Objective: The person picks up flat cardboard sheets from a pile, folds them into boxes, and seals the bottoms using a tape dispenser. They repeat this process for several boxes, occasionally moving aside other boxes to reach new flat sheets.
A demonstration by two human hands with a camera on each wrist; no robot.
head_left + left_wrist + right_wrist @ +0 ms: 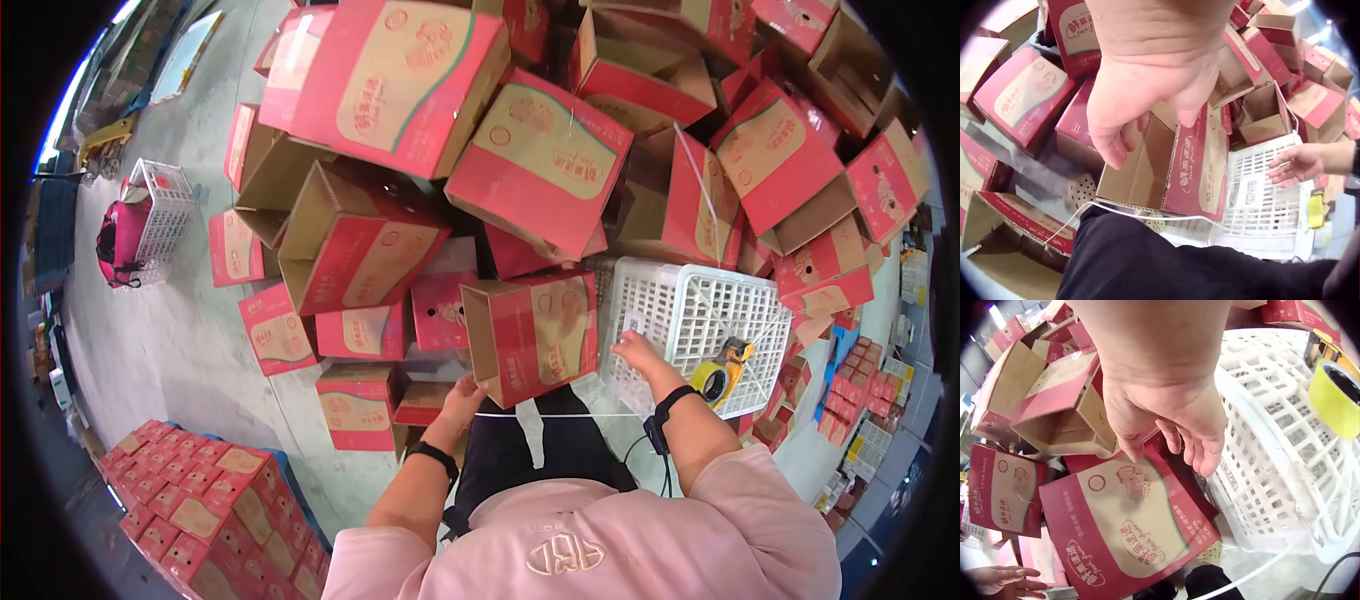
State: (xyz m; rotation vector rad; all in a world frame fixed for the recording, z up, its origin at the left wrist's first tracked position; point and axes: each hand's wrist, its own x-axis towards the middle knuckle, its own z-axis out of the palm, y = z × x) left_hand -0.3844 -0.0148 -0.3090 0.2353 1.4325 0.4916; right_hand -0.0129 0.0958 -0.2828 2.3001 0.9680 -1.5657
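An empty-looking red and tan carton point(545, 335) point(1194, 169) point(1129, 519) stands tilted in front of the person's legs, its open side facing left. By its lower left edge is the left hand point(462, 405) point(1147, 94) point(1007, 581), fingers loosely bent and thumb apart; the right wrist view shows a gap between that hand and the carton. The right hand point(645, 358) point(1300, 164) point(1166, 419) hovers between the carton and a white plastic crate point(690, 300) point(1260, 206) point(1266, 450), fingers spread and holding nothing.
A yellow tape dispenser point(722, 375) lies on the crate. Loose red cartons point(545, 150) are heaped ahead and to both sides. A white strap point(570, 414) crosses in front of the legs. Stacked cartons point(215, 510) stand at lower left; another white crate point(165, 210) is far left.
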